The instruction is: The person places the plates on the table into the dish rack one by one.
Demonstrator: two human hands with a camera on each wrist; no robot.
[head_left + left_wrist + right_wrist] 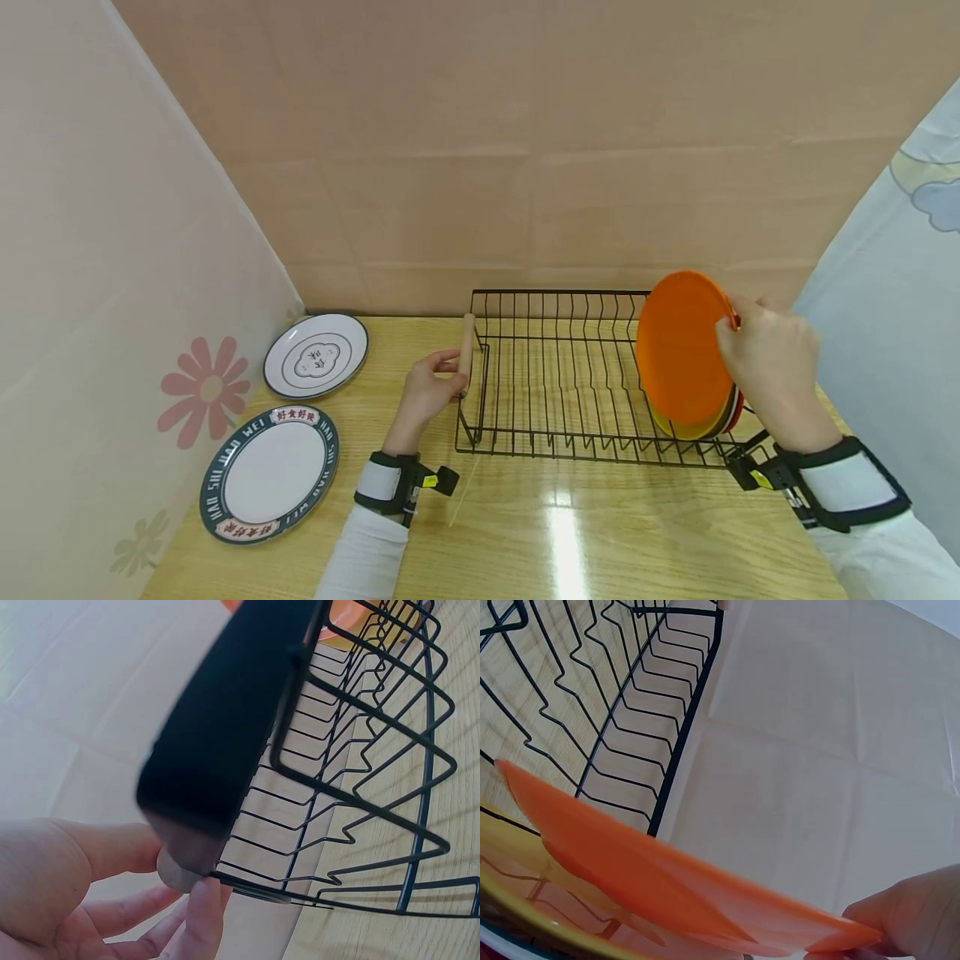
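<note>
Two patterned plates are lying flat on the counter (570,533) at its left end: a white plate with a grey centre motif (316,355), at about 11 o'clock from the left hand, and a dark-rimmed plate with lettering (269,473) directly in front of it, at about 8 o'clock. Neither is being touched, and both are judged to be outstanding.

The left hand (427,392) is being held against the left end of the black wire dish rack (555,375), its fingers curled round the wooden handle (467,350) there; the rack is evidently being steadied. In the left wrist view the handle is appearing as a dark blurred bar with fingertips at its lower end.

At the right end of the rack, an orange plate (682,350) is being held upright on edge, pinched at its upper right rim, at about 2 o'clock on the plate, by the right hand (768,367). Its lower edge is lying among the rack's wires; whether it is fully seated cannot be told. Directly behind it, a yellow plate (686,431) and a red plate (739,407) are standing in the slots, only their edges showing; a white rim low in the right wrist view may be a further one.

Count: one rack, five plates clearly seen. By judgement, two are racked, one is in hand, two are remaining.
</note>
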